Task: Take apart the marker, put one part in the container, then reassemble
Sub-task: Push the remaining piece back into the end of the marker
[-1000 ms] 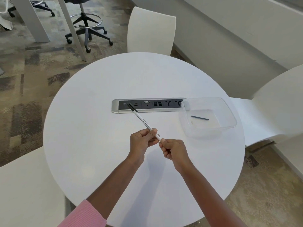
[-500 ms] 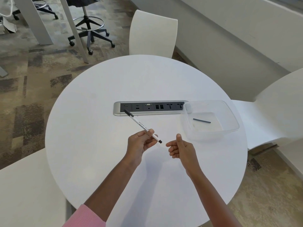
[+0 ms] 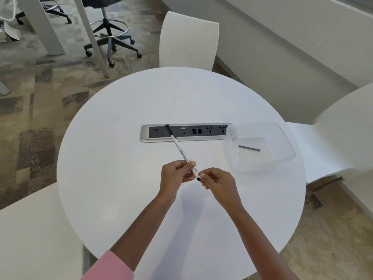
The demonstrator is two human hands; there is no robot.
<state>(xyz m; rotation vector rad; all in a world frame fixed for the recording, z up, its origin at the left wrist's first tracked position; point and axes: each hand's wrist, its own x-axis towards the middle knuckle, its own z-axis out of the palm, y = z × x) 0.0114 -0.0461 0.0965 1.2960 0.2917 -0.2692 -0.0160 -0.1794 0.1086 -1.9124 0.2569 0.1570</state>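
Observation:
A slim white marker point(image 3: 181, 152) with a black cap at its far end slants over the round white table point(image 3: 121, 158). My left hand point(image 3: 175, 175) grips the barrel near its lower end. My right hand point(image 3: 219, 183) pinches the small black end plug point(image 3: 198, 179) at the near tip with thumb and fingertips. To the right stands a clear plastic container point(image 3: 287, 144). A thin dark rod point(image 3: 249, 148) lies on its floor.
A silver and black socket panel point(image 3: 145, 136) is set into the table's middle, and the container's left corner overlaps its right end. White chairs stand behind point(image 3: 188, 39), to the right point(image 3: 343, 128) and at the near left point(image 3: 30, 229). A rolling stool point(image 3: 109, 37) stands on the carpet.
Half a second ago my right hand was open and off the marker; it has come back and closed on the near end plug. My left hand keeps its hold on the barrel.

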